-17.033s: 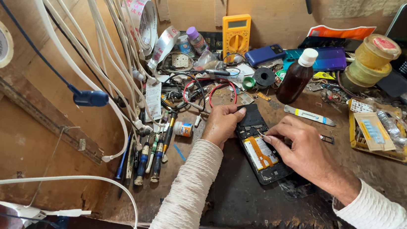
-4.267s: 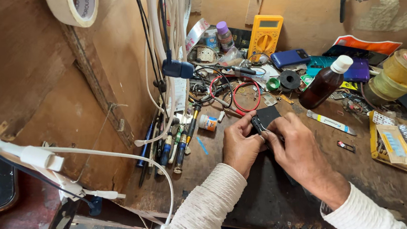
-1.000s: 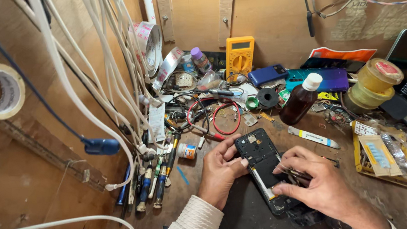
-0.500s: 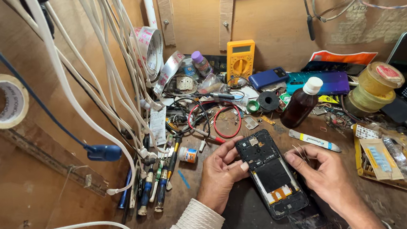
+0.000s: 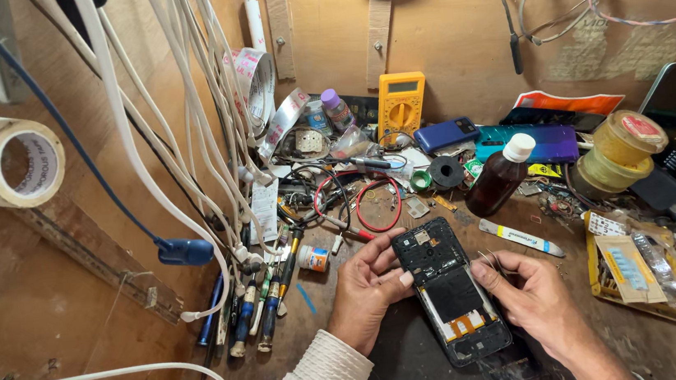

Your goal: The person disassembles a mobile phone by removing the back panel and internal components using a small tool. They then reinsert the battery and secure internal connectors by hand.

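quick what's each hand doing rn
Left hand: fingers steady the opened phone by its left edge.
Right hand: pinches thin metal tweezers beside the phone.

A yellow multimeter (image 5: pixel 401 106) stands against the back edge of the workbench (image 5: pixel 389 375), a brown bottle (image 5: pixel 500 177) with a white cap near the middle, screwdrivers (image 5: pixel 261 317) along the left edge, a tape roll (image 5: pixel 9 160) on the left wall

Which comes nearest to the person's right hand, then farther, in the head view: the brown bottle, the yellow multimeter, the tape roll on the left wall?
1. Brown bottle, just beyond the right hand.
2. Yellow multimeter, against the back wall.
3. Tape roll, far left on the wall.
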